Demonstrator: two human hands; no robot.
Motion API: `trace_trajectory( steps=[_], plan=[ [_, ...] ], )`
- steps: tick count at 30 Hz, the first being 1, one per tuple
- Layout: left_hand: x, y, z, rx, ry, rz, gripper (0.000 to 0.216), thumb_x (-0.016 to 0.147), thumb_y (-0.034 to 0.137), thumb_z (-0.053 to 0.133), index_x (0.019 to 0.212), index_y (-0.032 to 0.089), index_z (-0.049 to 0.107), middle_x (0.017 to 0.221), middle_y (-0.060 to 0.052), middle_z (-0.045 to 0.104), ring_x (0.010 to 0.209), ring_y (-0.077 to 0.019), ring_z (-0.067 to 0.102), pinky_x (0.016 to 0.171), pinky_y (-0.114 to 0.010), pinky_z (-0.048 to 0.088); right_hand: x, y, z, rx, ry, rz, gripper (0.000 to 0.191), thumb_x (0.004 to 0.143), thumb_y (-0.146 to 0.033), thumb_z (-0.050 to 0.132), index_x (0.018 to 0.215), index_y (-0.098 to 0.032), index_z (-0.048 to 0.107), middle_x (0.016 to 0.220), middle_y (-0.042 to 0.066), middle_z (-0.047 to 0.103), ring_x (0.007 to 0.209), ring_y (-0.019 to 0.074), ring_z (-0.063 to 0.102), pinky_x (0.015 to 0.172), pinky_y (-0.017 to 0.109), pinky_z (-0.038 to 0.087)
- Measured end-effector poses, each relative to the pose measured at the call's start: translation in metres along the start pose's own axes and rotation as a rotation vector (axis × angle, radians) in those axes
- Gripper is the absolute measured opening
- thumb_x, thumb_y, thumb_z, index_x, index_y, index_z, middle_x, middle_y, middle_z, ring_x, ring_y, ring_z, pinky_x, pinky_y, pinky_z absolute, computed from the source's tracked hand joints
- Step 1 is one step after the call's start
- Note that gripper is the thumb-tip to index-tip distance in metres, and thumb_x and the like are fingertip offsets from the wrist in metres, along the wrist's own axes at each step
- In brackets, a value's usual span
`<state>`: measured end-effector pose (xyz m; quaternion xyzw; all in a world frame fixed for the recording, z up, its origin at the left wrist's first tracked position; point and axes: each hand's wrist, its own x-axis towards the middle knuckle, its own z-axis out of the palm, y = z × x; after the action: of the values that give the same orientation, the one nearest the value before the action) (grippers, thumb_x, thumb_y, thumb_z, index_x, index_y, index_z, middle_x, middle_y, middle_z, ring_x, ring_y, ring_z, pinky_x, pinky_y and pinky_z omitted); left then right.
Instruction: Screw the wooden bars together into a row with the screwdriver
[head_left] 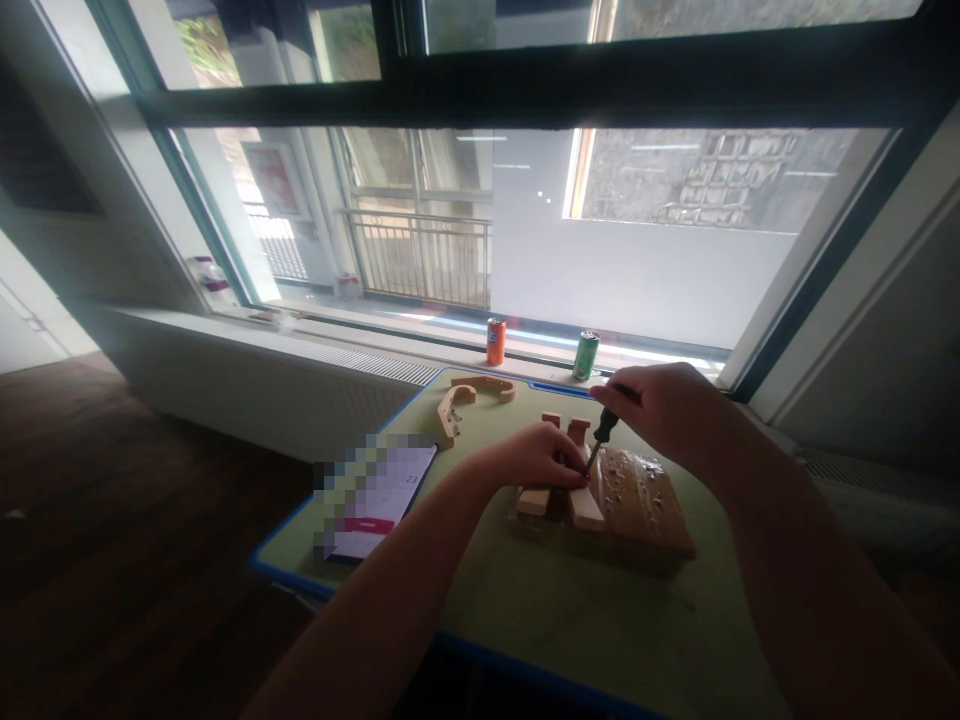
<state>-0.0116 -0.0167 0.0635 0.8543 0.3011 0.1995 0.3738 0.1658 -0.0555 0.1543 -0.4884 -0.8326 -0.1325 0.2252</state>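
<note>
My right hand [664,405] is closed round the black handle of a screwdriver [602,430], whose tip points down and left into a small assembly of pale wooden pieces [561,497]. My left hand [536,455] rests on those pieces with fingers pinched right at the screwdriver's tip; what they pinch is too small to make out. A wooden board [645,505] under a clear bag of small metal parts lies just right of the assembly. Everything sits on a green table with a blue rim [315,585].
A curved wooden piece [469,397] lies at the table's far left. A paper sheet [375,500] lies at the near left edge. An orange can [496,341] and a green can [586,355] stand on the windowsill behind. Dark floor lies to the left.
</note>
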Motion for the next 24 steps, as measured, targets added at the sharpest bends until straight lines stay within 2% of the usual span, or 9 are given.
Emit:
trace_trajectory(
  steps=[3, 6, 8, 10, 11, 13, 16, 19, 24],
  plan=[
    [0.001, -0.002, 0.0, -0.014, 0.0, -0.016, 0.028, 0.069, 0.034, 0.062, 0.086, 0.012, 0.068, 0.069, -0.001, 0.061, 0.062, -0.0094, 0.051, 0.055, -0.02, 0.036, -0.004, 0.0, -0.002, 0.086, -0.042, -0.037, 0.033, 0.086, -0.037, 0.042, 0.107, -0.022, 0.061, 0.078, 0.004, 0.068, 0.061, 0.0138, 0.058, 0.054, 0.024, 0.035],
    [0.002, -0.003, 0.0, -0.029, -0.007, -0.017, 0.028, 0.069, 0.034, 0.062, 0.086, 0.012, 0.067, 0.07, -0.001, 0.061, 0.063, -0.0094, 0.051, 0.055, -0.02, 0.036, -0.007, 0.007, -0.007, 0.094, -0.143, -0.01, 0.035, 0.087, -0.036, 0.038, 0.112, -0.022, 0.057, 0.073, 0.003, 0.067, 0.056, 0.0127, 0.057, 0.051, 0.023, 0.035],
    [0.002, -0.003, 0.0, -0.012, -0.01, -0.004, 0.027, 0.069, 0.033, 0.062, 0.087, 0.013, 0.067, 0.07, -0.001, 0.061, 0.063, -0.0097, 0.051, 0.056, -0.021, 0.036, -0.008, 0.015, -0.01, 0.081, -0.219, 0.021, 0.036, 0.086, -0.042, 0.037, 0.097, -0.02, 0.064, 0.062, 0.001, 0.064, 0.048, 0.0112, 0.053, 0.047, 0.023, 0.033],
    [0.001, -0.002, -0.001, 0.009, -0.015, 0.008, 0.026, 0.069, 0.031, 0.061, 0.087, 0.013, 0.068, 0.071, -0.001, 0.062, 0.063, -0.0098, 0.051, 0.056, -0.021, 0.036, -0.008, 0.023, -0.01, 0.042, -0.258, 0.06, 0.046, 0.083, -0.052, 0.038, 0.07, -0.018, 0.067, 0.049, 0.0, 0.058, 0.041, 0.0098, 0.047, 0.045, 0.024, 0.029],
    [0.001, -0.001, -0.001, 0.018, -0.019, 0.009, 0.025, 0.069, 0.03, 0.061, 0.087, 0.013, 0.068, 0.07, -0.001, 0.062, 0.063, -0.0097, 0.051, 0.056, -0.021, 0.036, -0.007, 0.025, -0.009, 0.019, -0.255, 0.08, 0.052, 0.081, -0.056, 0.038, 0.059, -0.018, 0.064, 0.045, 0.0, 0.054, 0.038, 0.0093, 0.044, 0.044, 0.024, 0.028],
    [0.0, 0.0, -0.002, 0.028, -0.024, 0.001, 0.025, 0.069, 0.03, 0.062, 0.087, 0.013, 0.068, 0.069, 0.0, 0.061, 0.062, -0.0093, 0.05, 0.056, -0.021, 0.035, -0.005, 0.027, -0.006, 0.0, -0.207, 0.096, 0.054, 0.08, -0.058, 0.037, 0.054, -0.017, 0.061, 0.043, 0.0, 0.052, 0.038, 0.0091, 0.042, 0.043, 0.025, 0.026],
    [0.0, 0.001, -0.002, 0.026, -0.022, -0.014, 0.028, 0.069, 0.032, 0.063, 0.088, 0.013, 0.069, 0.067, -0.001, 0.061, 0.06, -0.009, 0.049, 0.055, -0.021, 0.035, -0.002, 0.021, -0.001, 0.071, -0.114, 0.036, 0.041, 0.083, -0.048, 0.04, 0.07, -0.018, 0.064, 0.057, 0.002, 0.06, 0.047, 0.0109, 0.05, 0.048, 0.024, 0.032],
    [0.0, -0.001, -0.002, 0.01, -0.019, -0.009, 0.029, 0.068, 0.034, 0.063, 0.088, 0.013, 0.069, 0.069, -0.001, 0.062, 0.061, -0.0098, 0.05, 0.056, -0.021, 0.036, -0.002, 0.013, -0.001, 0.174, -0.094, -0.052, 0.031, 0.086, -0.038, 0.04, 0.09, -0.02, 0.065, 0.077, 0.003, 0.066, 0.063, 0.0133, 0.057, 0.057, 0.025, 0.039],
    [0.0, -0.006, -0.004, -0.039, -0.038, -0.002, 0.033, 0.069, 0.037, 0.062, 0.089, 0.012, 0.068, 0.072, -0.003, 0.064, 0.063, -0.0104, 0.052, 0.057, -0.022, 0.038, -0.004, 0.008, -0.003, 0.234, -0.076, -0.156, 0.034, 0.087, -0.028, 0.038, 0.116, -0.022, 0.056, 0.101, 0.006, 0.063, 0.085, 0.0163, 0.058, 0.07, 0.027, 0.044]
  ],
)
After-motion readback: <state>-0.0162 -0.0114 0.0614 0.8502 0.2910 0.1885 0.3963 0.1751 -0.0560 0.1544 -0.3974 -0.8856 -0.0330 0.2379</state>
